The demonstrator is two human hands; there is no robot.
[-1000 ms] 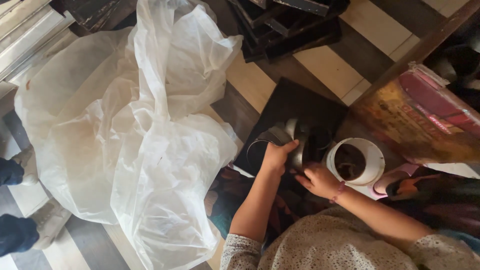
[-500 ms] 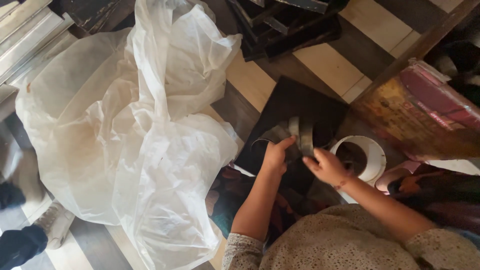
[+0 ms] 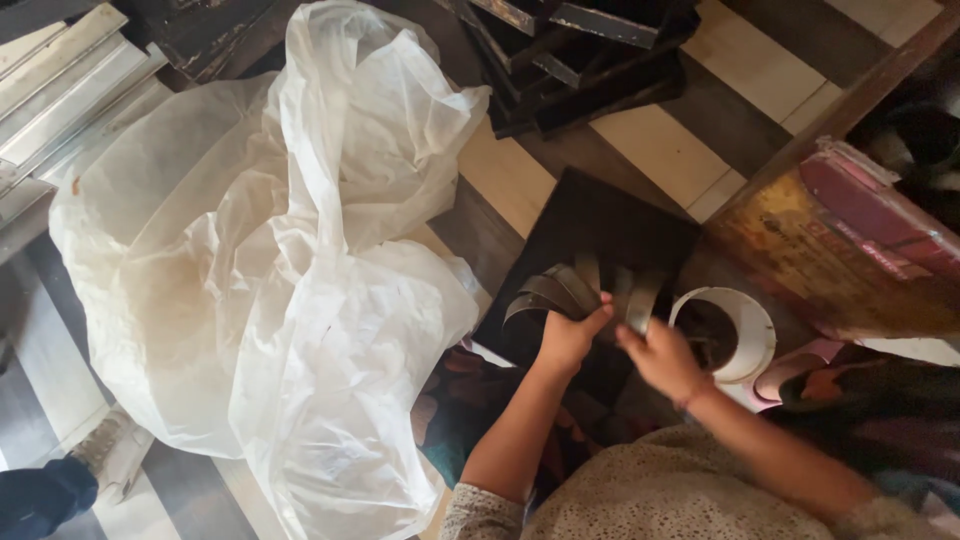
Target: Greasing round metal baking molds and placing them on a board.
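Fanning upward from left hand [image 3: 568,338]: bunch of thin grey curved metal strips [image 3: 580,290], long axes running away from person, free ends splayed toward top and left, over black flat square board [image 3: 600,225] on striped floor [image 3: 660,150]; left hand fingers curled shut around strips' lower ends, forearm rising from lower centre; right hand [image 3: 662,357] just beside, blurred, fingers pinching rightmost strip, forearm angled in from lower right; white round plastic ring [image 3: 755,330] near right hand; large crumpled translucent white plastic bag [image 3: 280,270] at left.
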